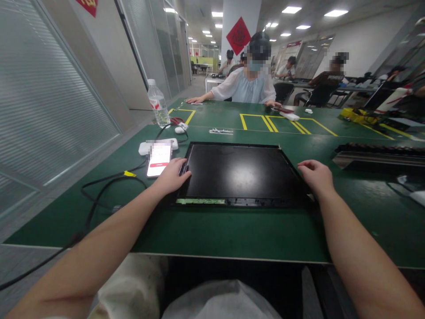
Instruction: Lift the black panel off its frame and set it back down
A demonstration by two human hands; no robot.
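A flat black display panel (239, 173) lies on the green table in front of me, a green circuit strip (201, 201) along its near edge. My left hand (174, 173) is closed at the panel's left edge, with the thumb reaching over the border and the fingers along the side. Beside the right edge, my right hand (317, 176) has its fingers bent and pressed together; whatever they may pinch is too small or hidden to make out. A lit phone (159, 159) rests near my left hand, leaning on a white device (145, 148).
Black cables (96, 199) run over the table's left side. A water bottle (158, 104) stands at the back left, near a white mouse (181, 128). Long dark strips (378, 156) lie at right. Across the table sits a person (247, 86) with both hands on it.
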